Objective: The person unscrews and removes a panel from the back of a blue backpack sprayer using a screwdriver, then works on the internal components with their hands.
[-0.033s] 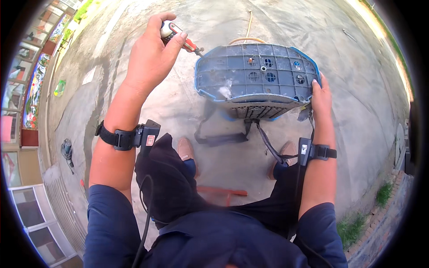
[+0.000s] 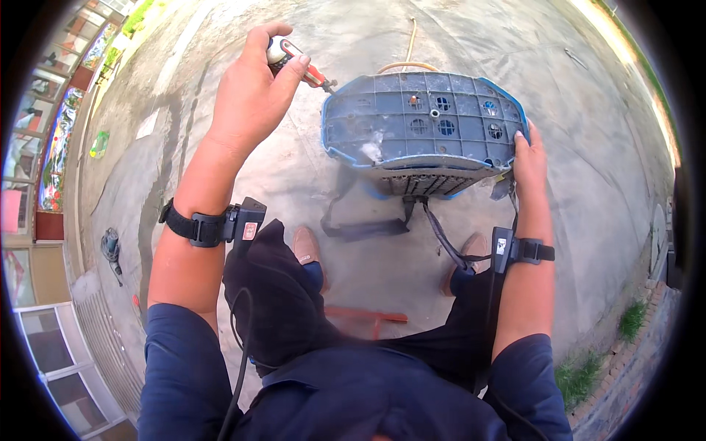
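A blue-grey backpack sprayer stands on the ground in front of me, its ribbed underside with round vents facing up. My left hand is closed around the handle of a screwdriver, white, black and red. The tool's metal end is by the left edge of the base; I cannot tell whether it touches. My right hand grips the right edge of the sprayer, thumb on the rim and the other fingers mostly hidden behind it. Dark straps hang from the sprayer's near side toward my feet.
A yellowish hose runs out behind the sprayer. On the concrete at the left lies a dark green power tool. A red metal piece is between my legs. Windowed walls line the left side; grass tufts grow at the lower right.
My left hand and the screwdriver have shifted very slightly to the right. The sprayer and my right hand look almost the same.
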`<state>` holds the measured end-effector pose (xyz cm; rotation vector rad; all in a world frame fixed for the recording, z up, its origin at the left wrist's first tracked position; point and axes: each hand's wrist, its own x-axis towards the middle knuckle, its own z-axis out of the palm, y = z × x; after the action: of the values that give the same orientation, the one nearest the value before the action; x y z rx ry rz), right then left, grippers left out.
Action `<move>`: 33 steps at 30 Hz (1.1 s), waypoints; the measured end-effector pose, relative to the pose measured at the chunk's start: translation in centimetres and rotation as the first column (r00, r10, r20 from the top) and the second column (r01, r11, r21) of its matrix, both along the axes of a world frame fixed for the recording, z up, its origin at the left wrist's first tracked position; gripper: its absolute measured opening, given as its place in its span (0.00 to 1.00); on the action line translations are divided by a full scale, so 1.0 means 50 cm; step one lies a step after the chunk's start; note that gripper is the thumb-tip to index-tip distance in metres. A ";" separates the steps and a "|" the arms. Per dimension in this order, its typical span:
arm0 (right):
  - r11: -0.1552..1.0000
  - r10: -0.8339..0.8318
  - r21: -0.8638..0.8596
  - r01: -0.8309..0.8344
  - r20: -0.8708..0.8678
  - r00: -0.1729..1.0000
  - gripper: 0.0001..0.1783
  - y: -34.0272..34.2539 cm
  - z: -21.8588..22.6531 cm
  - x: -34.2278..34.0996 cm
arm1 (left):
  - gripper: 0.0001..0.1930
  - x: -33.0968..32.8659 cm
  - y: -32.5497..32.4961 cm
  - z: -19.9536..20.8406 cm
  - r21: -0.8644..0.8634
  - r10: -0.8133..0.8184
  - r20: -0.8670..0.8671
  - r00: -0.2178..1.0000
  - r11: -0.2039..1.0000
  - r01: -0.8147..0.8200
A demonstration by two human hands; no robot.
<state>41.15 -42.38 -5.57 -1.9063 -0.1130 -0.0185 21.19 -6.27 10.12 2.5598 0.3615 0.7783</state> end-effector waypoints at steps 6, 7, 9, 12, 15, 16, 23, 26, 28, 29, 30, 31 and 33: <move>0.998 -0.010 0.064 0.013 -0.034 0.999 0.24 0.009 0.008 -0.007 | 0.23 0.005 -0.004 -0.006 0.004 0.057 -0.089 0.994 0.998 -0.057; 0.997 0.007 0.075 -0.005 -0.030 1.000 0.25 0.006 0.005 -0.005 | 0.23 0.006 -0.004 -0.008 0.004 0.056 -0.089 0.994 0.998 -0.056; 0.996 0.024 0.086 -0.022 -0.026 0.999 0.25 0.004 0.005 -0.004 | 0.22 0.009 -0.003 -0.012 -0.029 0.014 -0.056 0.998 0.999 -0.016; 0.998 0.010 0.070 -0.007 -0.034 0.999 0.25 0.007 0.011 -0.009 | 0.22 0.012 -0.005 -0.011 -0.012 0.034 -0.087 0.996 0.999 -0.035; 0.998 0.006 0.060 -0.004 -0.039 0.999 0.25 0.008 0.011 -0.009 | 0.22 0.012 -0.008 -0.012 -0.025 0.014 -0.081 0.997 1.000 -0.016; 0.998 0.006 0.062 -0.004 -0.033 0.999 0.25 0.008 0.009 -0.008 | 0.22 0.012 -0.007 -0.012 -0.025 0.013 -0.081 0.997 1.000 -0.015; 0.999 0.010 0.052 -0.009 -0.023 1.000 0.24 0.003 0.000 -0.001 | 0.20 0.018 0.024 -0.008 -0.029 -0.076 -0.093 0.993 0.997 0.074; 0.999 0.003 0.049 -0.002 -0.017 1.000 0.24 -0.003 -0.011 0.007 | 0.18 0.029 0.026 0.023 -0.053 -0.151 -0.183 0.972 0.988 0.144; 0.999 0.004 0.052 -0.003 -0.016 1.000 0.24 -0.003 -0.009 0.004 | 0.17 0.038 0.031 0.036 -0.070 -0.181 -0.242 0.953 0.983 0.169; 0.998 0.006 0.057 -0.005 -0.015 1.000 0.24 -0.002 -0.007 0.002 | 0.15 0.043 0.036 0.041 -0.115 -0.247 -0.269 0.931 0.968 0.224; 0.998 0.007 0.058 -0.006 -0.016 1.000 0.24 -0.001 -0.008 0.003 | 0.14 0.048 0.041 0.044 -0.161 -0.313 -0.292 0.904 0.947 0.276; 0.998 0.011 0.065 -0.011 -0.011 1.000 0.24 -0.001 -0.010 0.004 | 0.14 0.054 0.048 0.045 -0.160 -0.312 -0.293 0.904 0.948 0.276; 0.997 0.017 0.075 -0.017 -0.007 1.000 0.24 0.001 -0.009 0.004 | 0.13 0.061 0.060 0.047 -0.213 -0.476 -0.267 0.838 0.877 0.430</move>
<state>41.34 -42.33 -6.03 -1.8305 -0.1219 -0.0040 24.23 -3.27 12.45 2.4772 -0.1029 0.1618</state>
